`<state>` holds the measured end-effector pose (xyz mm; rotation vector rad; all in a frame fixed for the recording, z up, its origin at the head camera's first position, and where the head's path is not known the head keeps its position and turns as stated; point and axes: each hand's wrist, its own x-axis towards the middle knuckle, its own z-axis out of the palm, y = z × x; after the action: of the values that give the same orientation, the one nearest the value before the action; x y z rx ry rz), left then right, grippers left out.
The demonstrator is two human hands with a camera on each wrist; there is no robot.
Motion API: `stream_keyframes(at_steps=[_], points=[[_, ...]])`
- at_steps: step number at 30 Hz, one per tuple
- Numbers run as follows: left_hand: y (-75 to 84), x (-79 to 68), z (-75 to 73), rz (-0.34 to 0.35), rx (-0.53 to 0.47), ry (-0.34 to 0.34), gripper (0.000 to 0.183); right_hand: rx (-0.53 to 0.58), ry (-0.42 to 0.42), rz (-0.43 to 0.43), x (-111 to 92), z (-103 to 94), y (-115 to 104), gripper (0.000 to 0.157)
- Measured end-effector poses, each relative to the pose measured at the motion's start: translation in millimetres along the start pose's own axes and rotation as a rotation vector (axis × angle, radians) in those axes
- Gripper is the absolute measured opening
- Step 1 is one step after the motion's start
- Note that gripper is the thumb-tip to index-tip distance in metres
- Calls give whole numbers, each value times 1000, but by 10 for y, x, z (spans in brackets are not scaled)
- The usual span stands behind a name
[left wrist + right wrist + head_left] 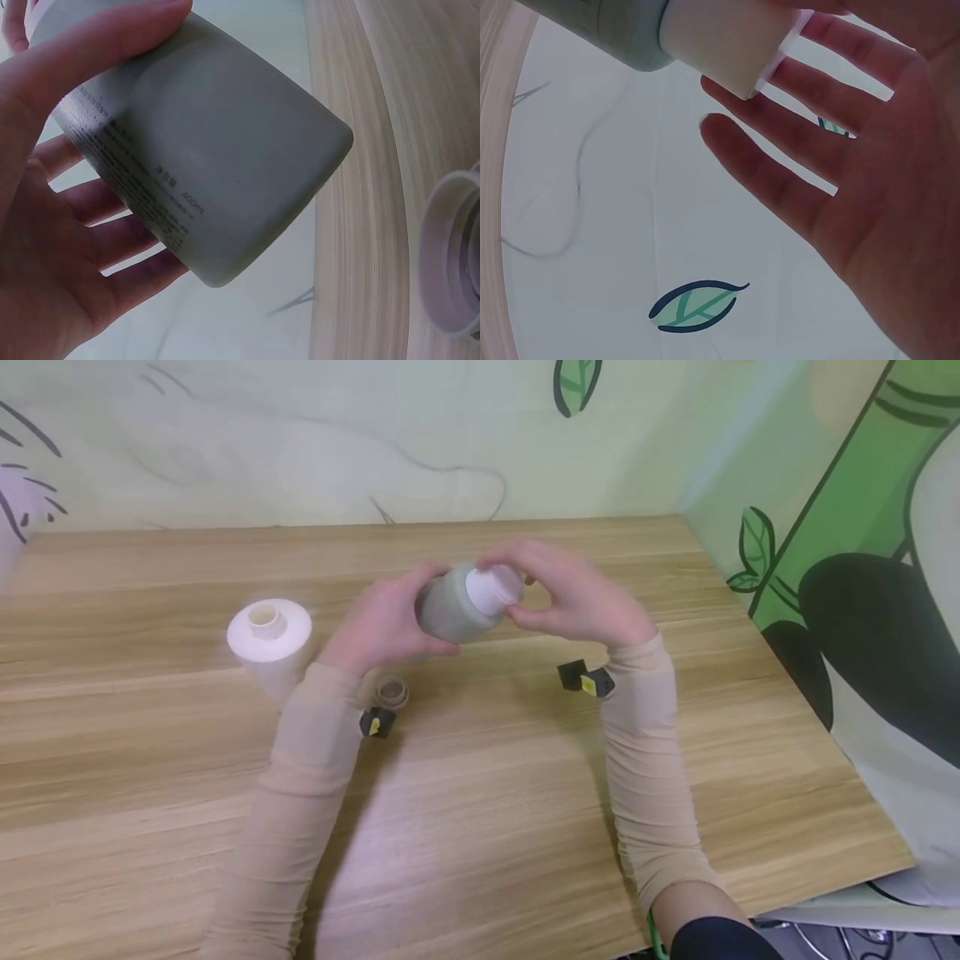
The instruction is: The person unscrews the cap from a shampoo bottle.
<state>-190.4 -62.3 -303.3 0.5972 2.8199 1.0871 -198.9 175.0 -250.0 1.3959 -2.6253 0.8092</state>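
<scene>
My left hand (pixel 386 622) grips a grey-green bottle (pixel 452 606) round its body, thumb on one side and fingers on the other. The bottle is tilted in the air above the table, its white cap (pixel 489 591) pointing right. In the left wrist view, small dark print and "400ml" show on the bottle (pixel 225 142). My right hand (pixel 573 593) pinches the cap's outer end between thumb and fingers. In the right wrist view, the lower fingers (pixel 772 180) stretch out past the cap (pixel 716 41).
An uncapped white bottle (pixel 270 639) stands left of my left forearm, its neck open. A small round ring-like cap (pixel 391 692) lies on the wooden table (pixel 480 827) beside my left wrist. Painted walls (pixel 300 443) border the table at the back and right.
</scene>
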Motion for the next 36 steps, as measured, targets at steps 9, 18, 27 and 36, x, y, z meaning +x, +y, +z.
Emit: stream_keyframes(at_steps=[9,18,27,36], points=[[9,-19,-17,10,-20,10,87,2,26,145,28,-14,-43,56],[18,-30,-45,13,-6,13,89,8,42,206,32,-5,-48,48],[12,-16,-33,33,15,3,89,6,54,119,8,-5,-33,44],[5,-15,-35,30,14,-5,88,51,24,-9,-5,-1,5,43]])
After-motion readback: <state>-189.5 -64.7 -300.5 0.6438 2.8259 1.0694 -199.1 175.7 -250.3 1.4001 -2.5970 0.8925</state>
